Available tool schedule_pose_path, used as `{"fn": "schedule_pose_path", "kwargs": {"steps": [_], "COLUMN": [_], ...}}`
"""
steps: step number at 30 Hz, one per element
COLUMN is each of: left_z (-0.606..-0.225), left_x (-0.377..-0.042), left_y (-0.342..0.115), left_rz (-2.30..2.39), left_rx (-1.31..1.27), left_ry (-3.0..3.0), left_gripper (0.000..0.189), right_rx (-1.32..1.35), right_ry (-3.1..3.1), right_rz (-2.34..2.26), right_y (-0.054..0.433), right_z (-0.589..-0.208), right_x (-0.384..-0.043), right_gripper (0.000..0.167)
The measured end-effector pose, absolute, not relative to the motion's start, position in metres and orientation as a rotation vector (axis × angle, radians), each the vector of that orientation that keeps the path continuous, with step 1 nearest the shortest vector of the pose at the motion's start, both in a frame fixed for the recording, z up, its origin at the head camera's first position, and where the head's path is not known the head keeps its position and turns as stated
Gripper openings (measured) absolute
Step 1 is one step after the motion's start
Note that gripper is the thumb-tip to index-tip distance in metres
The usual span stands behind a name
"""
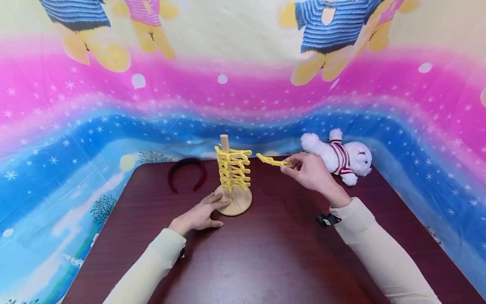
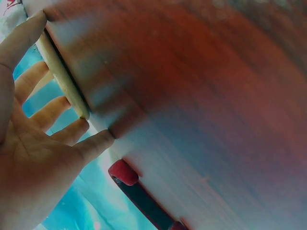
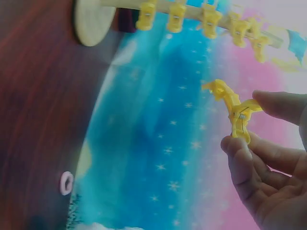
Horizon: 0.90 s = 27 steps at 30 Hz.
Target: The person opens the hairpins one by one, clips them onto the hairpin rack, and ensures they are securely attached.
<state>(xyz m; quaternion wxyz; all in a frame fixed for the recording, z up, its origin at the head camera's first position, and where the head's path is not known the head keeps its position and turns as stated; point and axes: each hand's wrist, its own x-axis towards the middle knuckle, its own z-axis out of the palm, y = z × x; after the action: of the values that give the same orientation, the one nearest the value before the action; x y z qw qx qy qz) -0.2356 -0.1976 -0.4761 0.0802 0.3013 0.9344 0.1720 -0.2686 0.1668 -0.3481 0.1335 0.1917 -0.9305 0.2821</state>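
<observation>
Between thumb and fingers, my right hand (image 1: pixel 312 174) pinches a yellow clothespin (image 1: pixel 271 161), held in the air to the right of a wooden post (image 1: pixel 224 140). In the right wrist view that clothespin (image 3: pixel 235 112) shows its metal spring and open front end. Several more yellow clothespins (image 1: pixel 237 171) are stacked up the post, sticking out to its sides. The post stands upright on a round wooden base (image 1: pixel 243 204). My left hand (image 1: pixel 199 214) lies spread at the base's left edge, fingertips on it; the left wrist view shows the fingers (image 2: pixel 50 112) straight along the base's rim.
A dark red headband (image 1: pixel 171 175) lies behind my left hand. At the back right, a white teddy bear (image 1: pixel 358 158) in a striped sweater lies on its side. A small pink ring (image 3: pixel 66 183) sits near the table edge. A printed cloth (image 1: pixel 243 101) hangs behind the table.
</observation>
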Motion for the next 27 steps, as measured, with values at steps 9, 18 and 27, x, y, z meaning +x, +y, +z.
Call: {"fn": "schedule_pose_path", "kwargs": {"steps": [9, 18, 27], "left_z": [-0.477, -0.477, -0.477], "left_x": [-0.236, -0.237, -0.237], "left_y": [-0.198, -0.198, -0.198], "left_rz": [0.509, 0.507, 0.513], "left_rx": [0.905, 0.909, 0.908], "left_ry": [2.798, 2.796, 2.796], "left_gripper": [0.071, 0.072, 0.07], "right_rx": [0.56, 0.584, 0.632], "right_ry": [-2.622, -2.567, -2.606], "right_rz": [0.85, 0.885, 0.953], "right_y": [0.163, 0.155, 0.142], "right_z": [-0.326, -0.31, -0.3], "right_x": [-0.264, -0.263, -0.261], "right_gripper": [0.027, 0.027, 0.027]}}
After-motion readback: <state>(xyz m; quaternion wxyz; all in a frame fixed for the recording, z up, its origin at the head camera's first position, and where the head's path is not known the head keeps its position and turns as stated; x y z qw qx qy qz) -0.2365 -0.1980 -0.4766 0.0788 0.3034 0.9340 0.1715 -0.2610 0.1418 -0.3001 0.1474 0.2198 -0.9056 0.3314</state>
